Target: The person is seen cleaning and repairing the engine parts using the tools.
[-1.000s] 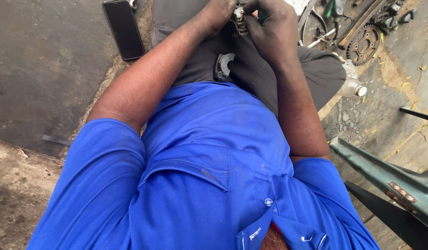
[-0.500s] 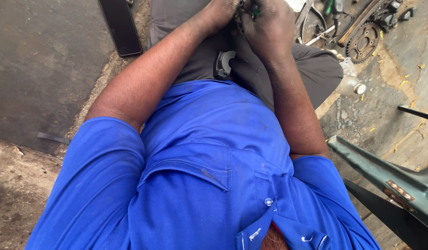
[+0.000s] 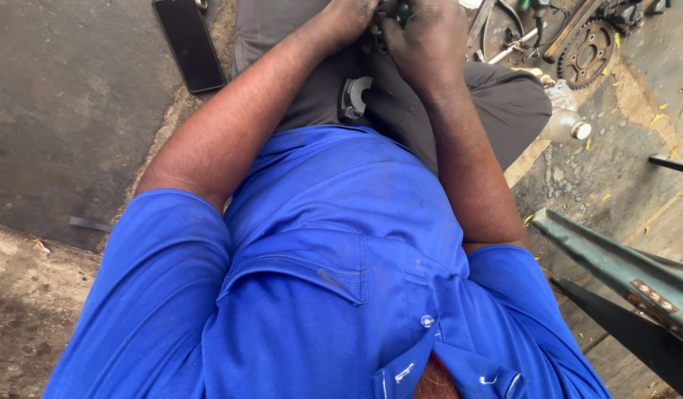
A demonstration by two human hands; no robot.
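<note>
Hands, left hand (image 3: 349,18) and right hand (image 3: 423,37), clench one small dark part (image 3: 389,15), orientation unclear.

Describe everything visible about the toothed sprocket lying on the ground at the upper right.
The sprocket is a round, dark metal wheel with teeth all around its rim and several round holes cut through its face around a central opening. It looks rusty brown and grimy. It lies flat on the dirty ground, at the upper right of the view, beside a wooden stick and metal rods. Neither hand touches it; the right hand works well apart from it.
</note>
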